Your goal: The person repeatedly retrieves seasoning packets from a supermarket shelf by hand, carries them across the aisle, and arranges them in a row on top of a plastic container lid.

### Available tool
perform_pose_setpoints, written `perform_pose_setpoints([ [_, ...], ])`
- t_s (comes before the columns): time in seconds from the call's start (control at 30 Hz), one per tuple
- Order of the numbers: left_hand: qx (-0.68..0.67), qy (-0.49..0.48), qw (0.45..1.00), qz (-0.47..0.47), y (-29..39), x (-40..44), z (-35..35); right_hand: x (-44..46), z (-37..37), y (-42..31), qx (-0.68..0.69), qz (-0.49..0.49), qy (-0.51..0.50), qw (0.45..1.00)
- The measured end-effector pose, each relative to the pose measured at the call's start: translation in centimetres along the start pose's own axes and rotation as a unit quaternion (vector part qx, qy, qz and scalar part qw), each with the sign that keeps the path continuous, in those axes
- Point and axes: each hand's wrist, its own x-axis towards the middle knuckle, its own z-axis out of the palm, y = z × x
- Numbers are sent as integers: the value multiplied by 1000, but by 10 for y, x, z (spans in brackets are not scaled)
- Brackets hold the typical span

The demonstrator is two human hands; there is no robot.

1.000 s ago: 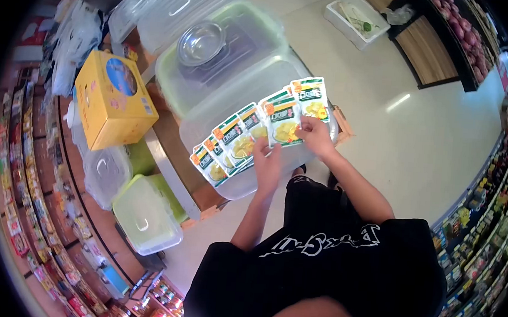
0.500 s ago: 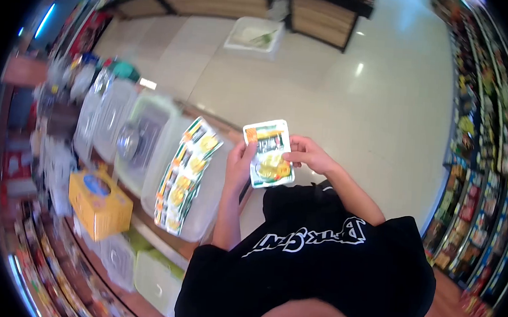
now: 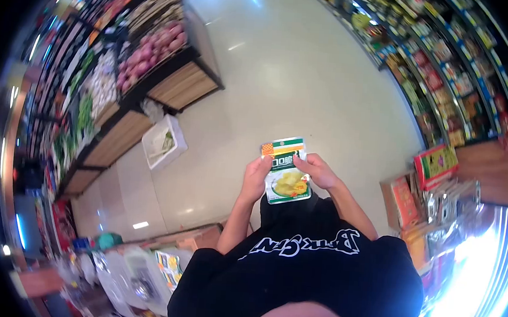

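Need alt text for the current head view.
A person's left hand and right hand hold a green-and-white packet above a pale shop floor. Ahead left, a white tub sits near what look like purple onions; packaged goods line the right.

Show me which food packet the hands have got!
The green-and-white food packet gripped between the left hand and right hand; the other packets lie together at lower left, untouched.
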Motion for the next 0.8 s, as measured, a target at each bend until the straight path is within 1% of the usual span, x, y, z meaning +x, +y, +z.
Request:
perform_pose_setpoints([
  [0.1,-3,-63,997,-50,-11,60,31,-12,-41,-19,120,-24,61,991],
  [0.13,2,-86,994,-62,-17,80,35,-13,-57,-23,125,-24,73,989],
  [0.17,5,-110,991,-71,-21,89,29,-11,-57,-18,122,-28,88,988],
  [0.2,6,-126,989,-80,-24,112,40,-10,-77,-24,120,-29,101,987],
  [0.33,21,-165,981,-102,-15,211,66,21,-143,-53,87,-59,138,985],
  [0.43,51,-207,972,-100,13,287,92,44,-177,-105,89,-67,165,980],
  [0.47,72,-206,972,-84,24,310,108,50,-192,-125,68,-66,174,980],
  [0.57,131,-271,952,-46,32,392,130,72,-245,-161,33,-64,212,975],
  [0.63,176,-289,940,-47,33,436,146,84,-271,-174,-5,-83,255,963],
  [0.67,197,-298,933,-48,33,458,157,87,-285,-182,-24,-91,278,956],
  [0.77,270,-352,895,-34,43,508,202,83,-314,-223,-98,-19,382,919],
  [0.8,350,-369,861,-10,29,529,204,83,-332,-222,-101,-26,402,909],
])
